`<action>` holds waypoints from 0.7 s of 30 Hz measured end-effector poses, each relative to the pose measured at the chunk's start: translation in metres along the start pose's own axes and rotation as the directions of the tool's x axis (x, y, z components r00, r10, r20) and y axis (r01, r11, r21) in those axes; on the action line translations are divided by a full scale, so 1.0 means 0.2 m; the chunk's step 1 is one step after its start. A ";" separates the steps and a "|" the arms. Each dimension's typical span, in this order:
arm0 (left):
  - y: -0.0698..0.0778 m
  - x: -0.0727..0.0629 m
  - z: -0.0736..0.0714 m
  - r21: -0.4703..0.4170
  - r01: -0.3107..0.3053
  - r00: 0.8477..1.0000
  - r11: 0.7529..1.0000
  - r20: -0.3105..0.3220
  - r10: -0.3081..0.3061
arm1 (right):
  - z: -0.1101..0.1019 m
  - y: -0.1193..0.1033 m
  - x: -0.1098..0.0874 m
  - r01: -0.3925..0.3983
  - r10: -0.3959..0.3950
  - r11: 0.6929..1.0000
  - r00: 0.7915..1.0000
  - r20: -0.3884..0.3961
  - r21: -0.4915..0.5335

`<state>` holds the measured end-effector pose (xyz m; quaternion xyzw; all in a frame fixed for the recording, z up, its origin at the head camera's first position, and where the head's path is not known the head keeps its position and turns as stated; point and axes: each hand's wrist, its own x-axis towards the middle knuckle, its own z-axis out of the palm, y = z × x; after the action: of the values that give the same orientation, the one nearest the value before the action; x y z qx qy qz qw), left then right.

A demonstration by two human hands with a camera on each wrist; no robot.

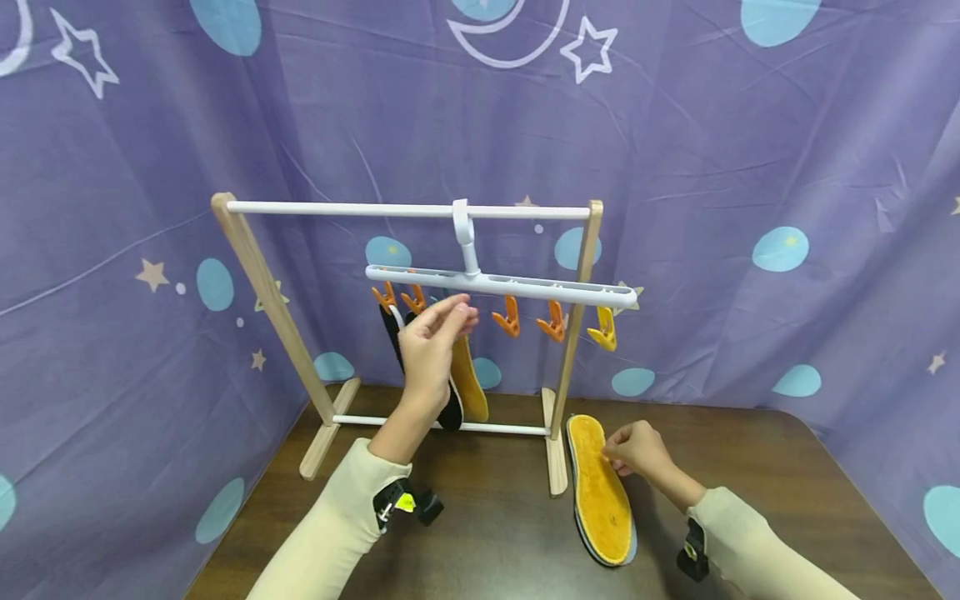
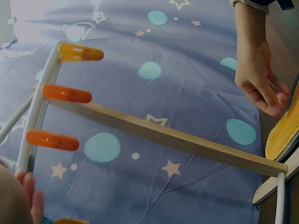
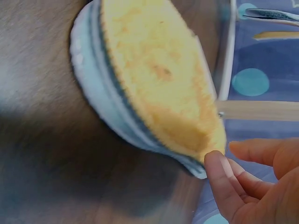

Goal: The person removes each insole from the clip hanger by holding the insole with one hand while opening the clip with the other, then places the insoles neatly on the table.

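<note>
My left hand (image 1: 431,354) is raised at the white clip hanger (image 1: 517,287), its thumb and fingertips close together just under the bar. A yellow insole (image 1: 467,379) hangs behind that hand; the clip above it is mostly hidden. Further left, dark insoles (image 1: 391,329) hang from orange clips (image 1: 413,298). My right hand (image 1: 641,454) is low beside a plush yellow insole (image 1: 600,492), which lies over greyish ones on the table. In the right wrist view, the fingertips (image 3: 216,161) are at the insole's end, with a gap between thumb and index finger.
The hanger hooks over the white top rail (image 1: 337,208) of a wooden-legged rack (image 1: 273,308). To the right of my left hand dangle two orange clips (image 1: 552,321) and a yellow clip (image 1: 604,329). A purple patterned curtain (image 1: 712,208) stands behind the brown table (image 1: 510,533).
</note>
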<state>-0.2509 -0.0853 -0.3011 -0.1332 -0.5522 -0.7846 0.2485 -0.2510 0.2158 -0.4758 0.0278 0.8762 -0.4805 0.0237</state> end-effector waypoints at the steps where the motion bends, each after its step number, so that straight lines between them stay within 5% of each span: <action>1: 0.00 0.01 -0.01 -0.002 -0.015 0.998 1.000 -0.062 0.015 | 0.00 -0.01 0.00 0.003 -0.003 1.000 1.000 -0.004 0.009; 4: 0.00 0.04 -0.05 0.010 -0.020 0.975 1.000 -0.220 0.022 | 0.00 -0.04 -0.01 0.034 -0.034 0.999 0.999 -0.010 0.027; 7: 0.00 0.07 -0.08 0.042 0.038 0.962 0.998 -0.273 -0.025 | -0.01 -0.10 -0.02 0.073 -0.073 0.997 0.997 -0.004 0.041; 14: 0.01 0.10 -0.12 0.196 0.195 0.974 0.961 -0.157 -0.166 | -0.02 -0.29 -0.04 0.205 -0.214 0.972 0.975 0.068 0.115; 21: -0.01 0.13 -0.14 0.226 0.200 0.978 0.954 -0.098 -0.182 | 0.01 -0.46 -0.05 0.329 -0.355 0.920 0.930 0.100 0.212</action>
<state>-0.2727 -0.1171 -0.2993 -0.0190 -0.6413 -0.7388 0.2064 -0.2476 0.1647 -0.3982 -0.1565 0.8135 -0.5601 -0.0038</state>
